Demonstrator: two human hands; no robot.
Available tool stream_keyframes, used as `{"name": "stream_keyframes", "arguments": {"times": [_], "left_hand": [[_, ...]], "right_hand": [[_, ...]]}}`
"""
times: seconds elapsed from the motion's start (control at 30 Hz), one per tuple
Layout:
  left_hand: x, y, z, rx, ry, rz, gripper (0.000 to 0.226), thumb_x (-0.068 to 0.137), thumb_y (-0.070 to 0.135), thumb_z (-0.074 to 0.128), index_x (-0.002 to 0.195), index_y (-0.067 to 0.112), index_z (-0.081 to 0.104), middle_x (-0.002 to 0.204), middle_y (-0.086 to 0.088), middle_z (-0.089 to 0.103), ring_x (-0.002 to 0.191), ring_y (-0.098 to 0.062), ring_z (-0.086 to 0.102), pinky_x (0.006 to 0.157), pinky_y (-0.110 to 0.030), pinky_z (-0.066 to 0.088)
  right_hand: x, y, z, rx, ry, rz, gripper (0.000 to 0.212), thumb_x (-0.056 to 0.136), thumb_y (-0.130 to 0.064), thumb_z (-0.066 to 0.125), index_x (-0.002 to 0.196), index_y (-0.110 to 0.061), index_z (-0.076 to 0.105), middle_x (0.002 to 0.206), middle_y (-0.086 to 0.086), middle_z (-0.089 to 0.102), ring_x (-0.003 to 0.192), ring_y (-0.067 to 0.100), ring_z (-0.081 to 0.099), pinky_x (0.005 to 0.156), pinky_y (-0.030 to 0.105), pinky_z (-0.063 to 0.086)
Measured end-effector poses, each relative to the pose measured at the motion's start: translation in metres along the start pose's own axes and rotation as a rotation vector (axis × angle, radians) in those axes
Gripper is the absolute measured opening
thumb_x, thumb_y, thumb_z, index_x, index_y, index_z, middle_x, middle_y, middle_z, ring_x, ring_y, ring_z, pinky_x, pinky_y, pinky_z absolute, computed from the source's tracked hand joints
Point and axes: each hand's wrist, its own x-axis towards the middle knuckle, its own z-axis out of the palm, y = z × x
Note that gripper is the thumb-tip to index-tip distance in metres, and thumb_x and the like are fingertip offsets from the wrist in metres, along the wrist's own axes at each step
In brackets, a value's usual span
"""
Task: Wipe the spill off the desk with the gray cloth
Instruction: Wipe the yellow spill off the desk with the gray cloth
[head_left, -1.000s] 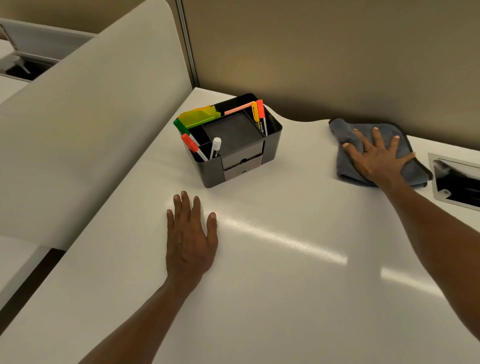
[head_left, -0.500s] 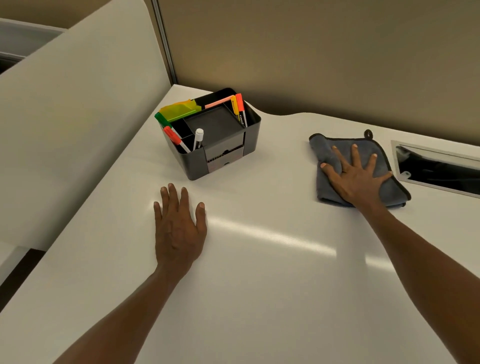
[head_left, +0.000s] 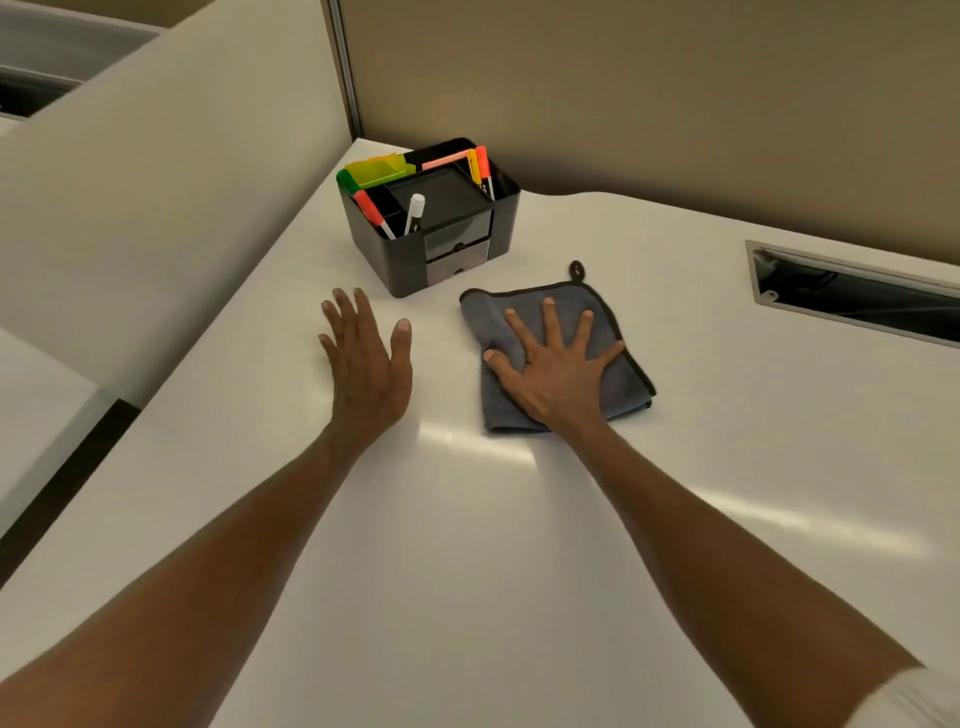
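A: Where is the gray cloth (head_left: 618, 358) lying at this moment?

B: It is lying folded on the white tabletop (head_left: 467, 545), near the middle of the view, just beside the black organizer (head_left: 415, 260), at about its five o'clock. A small loop is sticking out of the cloth's far edge, toward twelve o'clock.

A: And what is the right hand (head_left: 553, 371) doing?

B: It is pressing flat on the cloth, palm down, with the fingers spread wide and nothing grasped. The cloth is showing around the hand on the far and right sides, and its near edge is peeking out beside the wrist.

A: The left hand (head_left: 366, 358)?

B: It is resting flat on the bare tabletop at the cloth's nine o'clock, close to it but not touching. The fingers are lying straight and fairly close together, the thumb standing slightly apart, holding nothing.

A: What is sitting in the organizer?

B: Markers with orange, green and white caps are standing in its compartments, along with a yellow-green item I cannot identify. At the cloth's two o'clock, well apart, a metal-rimmed slot (head_left: 852, 291) is cutting into the tabletop.

A: Is any spill showing?

B: I cannot tell; the surface is showing only streaks of reflected light near the wrists.
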Motion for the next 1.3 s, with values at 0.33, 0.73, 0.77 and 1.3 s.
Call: {"name": "stream_keyframes", "arguments": {"times": [0.33,0.73,0.77,1.3], "left_hand": [[-0.086,-0.026,-0.031,0.103,-0.118,0.065,0.067,0.1,0.048,0.021,0.155,0.013,0.007,0.165,-0.006,-0.003,0.151,-0.018,-0.012,0.121,-0.042,-0.009],[-0.15,0.041,0.025,0.236,-0.287,0.284,0.072,0.097,0.053,0.015,0.155,0.013,-0.004,0.163,-0.002,-0.013,0.15,-0.016,-0.015,0.122,-0.037,-0.005],[-0.154,0.042,0.028,0.253,-0.299,0.294,0.073,0.097,0.052,0.015,0.155,0.012,-0.004,0.163,-0.003,-0.012,0.15,-0.016,-0.013,0.123,-0.038,-0.004],[-0.166,0.044,0.011,0.325,-0.365,0.229,0.071,0.1,0.05,0.021,0.155,0.01,0.0,0.165,-0.003,-0.001,0.151,-0.017,-0.009,0.122,-0.041,-0.008]], "right_hand": [[-0.121,-0.082,0.029,-0.028,0.023,-0.361,0.062,0.092,-0.071,0.019,0.152,-0.052,0.015,0.168,0.0,0.009,0.151,0.046,-0.004,0.103,0.079,-0.012],[-0.118,0.08,-0.016,-0.071,-0.02,-0.102,0.06,0.093,-0.071,0.017,0.15,-0.058,0.004,0.168,-0.009,-0.001,0.152,0.038,-0.01,0.107,0.079,-0.009],[-0.119,0.102,-0.02,-0.068,-0.019,-0.055,0.059,0.094,-0.071,0.018,0.15,-0.059,0.002,0.168,-0.009,-0.002,0.152,0.038,-0.01,0.107,0.079,-0.009],[-0.225,0.139,-0.02,-0.005,0.048,0.34,0.079,0.081,-0.088,0.014,0.152,-0.054,0.003,0.168,-0.004,-0.005,0.151,0.044,-0.01,0.104,0.083,-0.005]]}}
